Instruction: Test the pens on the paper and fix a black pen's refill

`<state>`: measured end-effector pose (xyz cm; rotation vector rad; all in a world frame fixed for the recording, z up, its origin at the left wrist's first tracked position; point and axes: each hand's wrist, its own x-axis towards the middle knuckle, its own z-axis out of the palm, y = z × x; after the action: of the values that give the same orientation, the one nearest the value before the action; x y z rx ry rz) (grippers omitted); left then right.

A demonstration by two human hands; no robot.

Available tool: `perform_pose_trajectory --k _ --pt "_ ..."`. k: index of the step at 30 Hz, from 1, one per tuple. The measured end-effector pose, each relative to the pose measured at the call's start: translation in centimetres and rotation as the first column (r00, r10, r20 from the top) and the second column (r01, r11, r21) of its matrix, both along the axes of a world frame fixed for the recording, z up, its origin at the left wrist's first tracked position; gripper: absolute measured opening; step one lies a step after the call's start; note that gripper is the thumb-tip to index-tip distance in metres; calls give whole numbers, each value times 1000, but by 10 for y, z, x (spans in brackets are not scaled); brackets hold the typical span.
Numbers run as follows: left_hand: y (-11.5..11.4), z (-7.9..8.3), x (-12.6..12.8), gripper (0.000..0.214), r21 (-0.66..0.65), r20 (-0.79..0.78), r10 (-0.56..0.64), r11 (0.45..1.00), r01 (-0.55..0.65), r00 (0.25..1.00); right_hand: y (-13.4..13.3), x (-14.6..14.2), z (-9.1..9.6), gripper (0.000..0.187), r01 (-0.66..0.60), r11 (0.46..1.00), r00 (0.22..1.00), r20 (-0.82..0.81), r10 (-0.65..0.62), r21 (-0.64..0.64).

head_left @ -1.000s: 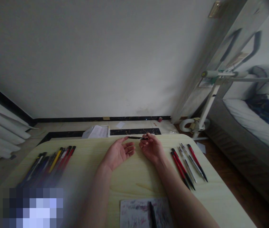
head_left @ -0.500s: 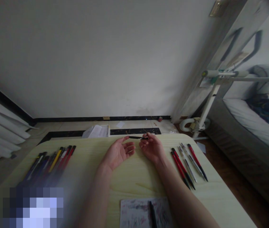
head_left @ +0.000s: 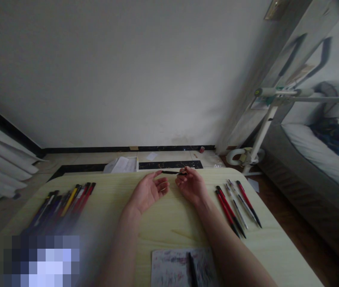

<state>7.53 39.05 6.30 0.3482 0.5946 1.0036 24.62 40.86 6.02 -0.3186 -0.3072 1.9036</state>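
A slim black pen (head_left: pixel 169 172) spans the gap between my two hands, level above the far edge of the table. My left hand (head_left: pixel 148 193) appears to pinch its left end between thumb and index finger, its other fingers loosely curled. My right hand (head_left: pixel 192 187) is closed around the right end, where a dark part shows at the fingertips. Close to me lies a scribbled sheet of paper (head_left: pixel 169 267), with a dark pen (head_left: pixel 192 269) resting on it.
Red-and-black pens (head_left: pixel 231 213) and clear pens (head_left: pixel 237 205) lie on the table's right side. Several mixed pens (head_left: pixel 70 199) lie at the left, partly blurred. Beyond the table stand a white box with papers (head_left: pixel 123 164) and a white exercise frame (head_left: pixel 261 131).
Almost nothing differs. My left hand has shifted very slightly left, and the black pen stays between both hands.
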Motion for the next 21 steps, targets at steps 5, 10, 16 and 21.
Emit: perform_pose_trajectory --k 5,10,16,21 --pt "1 -1 0 25 23 -1 -32 999 32 999 1 0 -1 6 4 1000 1000 -3 -4 7" --pt "1 0 -1 25 5 17 -6 1000 6 1000 0 0 -3 5 2 1000 1000 -9 -2 -2" --pt "0 1 -2 23 -5 19 -1 1000 1 1000 0 0 -2 6 -1 1000 1000 -17 1 -3" --pt "0 0 -2 24 1 33 -1 1000 1 999 0 0 -1 7 2 1000 1000 -9 -2 -6"
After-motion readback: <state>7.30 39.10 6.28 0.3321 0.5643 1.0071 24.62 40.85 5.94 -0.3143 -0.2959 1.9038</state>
